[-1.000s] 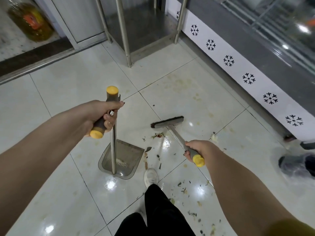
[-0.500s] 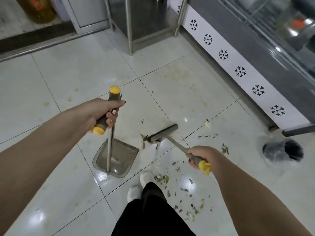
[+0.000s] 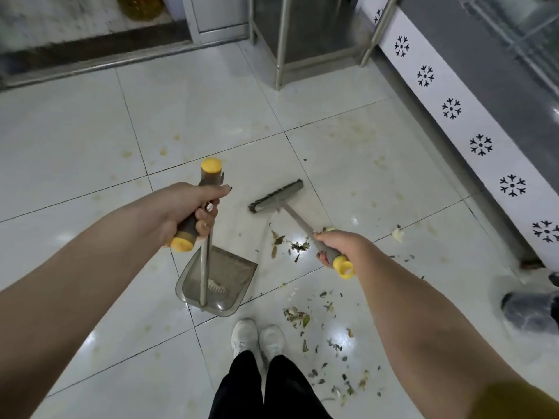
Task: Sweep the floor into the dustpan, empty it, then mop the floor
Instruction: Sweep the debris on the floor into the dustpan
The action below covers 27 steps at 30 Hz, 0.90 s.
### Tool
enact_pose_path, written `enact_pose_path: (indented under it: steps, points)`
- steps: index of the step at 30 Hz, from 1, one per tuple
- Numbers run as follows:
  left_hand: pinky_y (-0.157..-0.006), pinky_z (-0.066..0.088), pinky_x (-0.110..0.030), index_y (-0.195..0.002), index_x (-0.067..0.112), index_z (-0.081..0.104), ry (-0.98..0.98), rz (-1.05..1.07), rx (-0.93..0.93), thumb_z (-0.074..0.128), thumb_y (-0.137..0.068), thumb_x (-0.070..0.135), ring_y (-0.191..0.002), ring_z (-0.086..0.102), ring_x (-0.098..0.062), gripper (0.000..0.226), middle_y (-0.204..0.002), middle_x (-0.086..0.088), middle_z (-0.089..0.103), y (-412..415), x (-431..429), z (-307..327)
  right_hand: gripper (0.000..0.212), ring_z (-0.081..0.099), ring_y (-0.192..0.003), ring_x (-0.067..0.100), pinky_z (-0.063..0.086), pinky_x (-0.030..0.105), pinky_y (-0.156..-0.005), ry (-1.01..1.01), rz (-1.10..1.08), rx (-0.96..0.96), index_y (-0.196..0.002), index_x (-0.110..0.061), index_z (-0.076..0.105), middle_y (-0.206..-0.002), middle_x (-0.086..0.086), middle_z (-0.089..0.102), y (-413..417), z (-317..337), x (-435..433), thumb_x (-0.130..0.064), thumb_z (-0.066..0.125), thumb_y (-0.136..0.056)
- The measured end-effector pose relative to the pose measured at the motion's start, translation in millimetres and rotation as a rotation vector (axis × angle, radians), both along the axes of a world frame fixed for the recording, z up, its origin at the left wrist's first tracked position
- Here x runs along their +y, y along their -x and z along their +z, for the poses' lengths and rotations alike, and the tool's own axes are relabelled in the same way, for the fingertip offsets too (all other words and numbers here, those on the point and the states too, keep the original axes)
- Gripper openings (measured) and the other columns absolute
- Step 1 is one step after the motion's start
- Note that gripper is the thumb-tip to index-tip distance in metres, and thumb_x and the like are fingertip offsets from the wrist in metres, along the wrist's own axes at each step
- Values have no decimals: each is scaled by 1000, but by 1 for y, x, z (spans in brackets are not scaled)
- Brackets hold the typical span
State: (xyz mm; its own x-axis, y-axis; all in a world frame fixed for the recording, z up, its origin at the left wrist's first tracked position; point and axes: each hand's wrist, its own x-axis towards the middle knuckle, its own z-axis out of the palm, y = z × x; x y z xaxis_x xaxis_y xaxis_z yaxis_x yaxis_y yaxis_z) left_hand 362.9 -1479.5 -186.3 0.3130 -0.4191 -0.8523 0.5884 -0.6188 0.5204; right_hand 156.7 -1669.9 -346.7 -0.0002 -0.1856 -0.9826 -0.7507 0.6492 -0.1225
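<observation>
My left hand (image 3: 184, 211) grips the grey-and-yellow handle of a long-handled dustpan (image 3: 222, 284), whose grey pan rests on the white tiles in front of my shoes. My right hand (image 3: 338, 246) grips the yellow-tipped handle of a short broom. The broom head (image 3: 276, 196) sits on the floor beyond the pan, up and to the right of it. Leaf scraps (image 3: 290, 246) lie between the broom head and the pan's mouth. More debris (image 3: 326, 352) is scattered by my right foot.
A counter front with snowflake decals (image 3: 481, 145) runs along the right. Metal table legs (image 3: 279, 55) stand at the top centre. Another person's plastic-covered shoe (image 3: 529, 313) is at the right edge. A door threshold (image 3: 90, 62) crosses the top left. A bottle of yellow oil (image 3: 139, 6) stands behind it.
The broom head has moved away from the pan, up and to the right. My view has shifted back, so both my shoes and more debris show. The dustpan stays put.
</observation>
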Motion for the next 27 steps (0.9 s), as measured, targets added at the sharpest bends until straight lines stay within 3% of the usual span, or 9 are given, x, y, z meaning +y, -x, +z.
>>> enact_pose_path:
  steps: [6, 16, 27]
  points:
    - [-29, 28, -11, -80, 17, 50, -6, 49, 13, 67, -85, 29, -27, 30, -2, 21, -46, 6, 37, -3, 0, 0, 32, 48, -46, 15, 47, 18, -38, -42, 59, 67, -90, -6, 52, -71, 11, 55, -13, -18, 17, -36, 63, -89]
    - [-30, 28, -9, -78, 18, 48, -26, 1, -37, 65, -87, 29, -27, 30, -3, 22, -51, 4, 32, 22, -7, 5, 43, 46, -54, 15, 44, 17, -33, -62, 95, 269, -102, -8, 50, -85, 9, 53, 81, -5, 23, -45, 63, -86]
    - [-30, 28, -7, -74, 16, 46, -14, -8, -65, 64, -88, 28, -26, 30, -2, 25, -46, 5, 35, 32, 14, 30, 41, 48, -55, 14, 42, 16, -29, 6, 108, 334, -79, -4, 51, -72, 10, 50, 127, 36, 26, -41, 67, -85]
